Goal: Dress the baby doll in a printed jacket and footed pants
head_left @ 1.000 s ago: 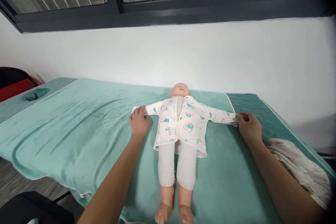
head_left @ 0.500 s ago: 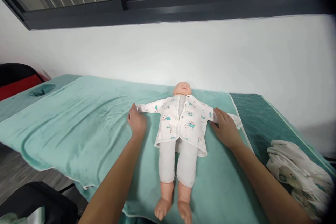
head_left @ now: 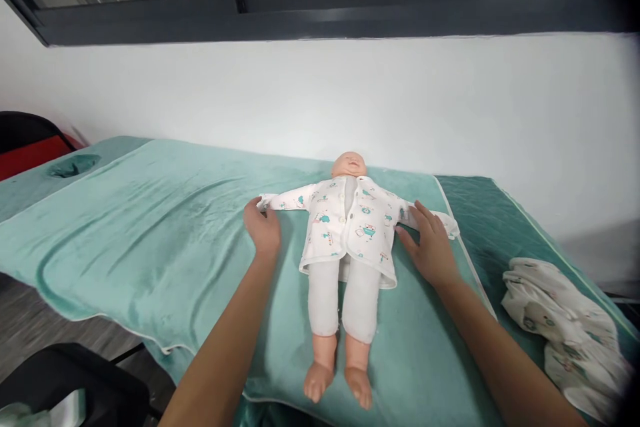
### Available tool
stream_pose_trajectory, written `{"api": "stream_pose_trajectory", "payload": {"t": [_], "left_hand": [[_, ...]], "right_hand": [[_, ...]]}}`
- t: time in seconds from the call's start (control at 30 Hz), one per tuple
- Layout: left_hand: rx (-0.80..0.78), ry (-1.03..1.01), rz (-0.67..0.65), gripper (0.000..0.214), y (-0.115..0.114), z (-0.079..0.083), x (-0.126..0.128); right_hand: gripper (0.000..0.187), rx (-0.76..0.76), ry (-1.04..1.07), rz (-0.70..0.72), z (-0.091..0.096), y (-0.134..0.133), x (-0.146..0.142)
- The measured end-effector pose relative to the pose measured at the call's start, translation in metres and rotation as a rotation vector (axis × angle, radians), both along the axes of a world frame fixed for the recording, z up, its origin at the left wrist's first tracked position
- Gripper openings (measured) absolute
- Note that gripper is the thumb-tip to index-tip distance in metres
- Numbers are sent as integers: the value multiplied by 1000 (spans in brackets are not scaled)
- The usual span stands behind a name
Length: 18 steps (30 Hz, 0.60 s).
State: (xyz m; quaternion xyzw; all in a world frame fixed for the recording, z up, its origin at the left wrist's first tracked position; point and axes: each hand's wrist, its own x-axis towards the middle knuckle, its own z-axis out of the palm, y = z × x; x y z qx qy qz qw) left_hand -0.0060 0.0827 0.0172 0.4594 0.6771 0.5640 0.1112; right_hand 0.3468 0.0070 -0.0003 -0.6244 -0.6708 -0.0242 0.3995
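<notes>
The two hands are well apart, with a doll (head_left: 360,307) lying face up between them in a patterned jacket (head_left: 330,227), its sleeves spread toward both. The left hand (head_left: 263,223) curls its fingers at one cuff (head_left: 267,201); whether they pinch it, I cannot tell. The right hand (head_left: 427,240) lies loosely across the other sleeve, thumb apart from fingers, the sleeve's end reaching past it. The jacket looks light, soft and limp, likely to crease rather than slip, so cuffs and hem seem the best holds. The doll looks firmer, probably steadiest held by its trunk. Beneath is a green blanket (head_left: 150,233); crumpled clothes (head_left: 555,327) lie beyond the right hand.
</notes>
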Motion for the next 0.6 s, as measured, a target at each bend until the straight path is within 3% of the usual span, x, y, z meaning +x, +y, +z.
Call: {"api": "stream_pose_trajectory", "payload": {"t": [0.1,0.17,0.3,0.37,0.5,0.6], "left_hand": [[-64,-184,-176,24,-12,2,10],[-204,-389,-412,24,-22,8,17],[-474,-839,-917,38,-34,21,29],[-494,-907,-1000,40,-30,23,36],[-436,-964,-969,35,-4,18,52],[-377,-989,-985,34,23,16,63]], "right_hand": [[42,-17,482,-39,4,-13,-26],[39,-105,843,-71,5,-16,-41],[34,-263,1372,113,12,-3,-62],[34,-326,1442,177,18,9,-68],[42,-433,1422,237,27,40,-74],[43,-376,1256,247,30,67,-69]]}}
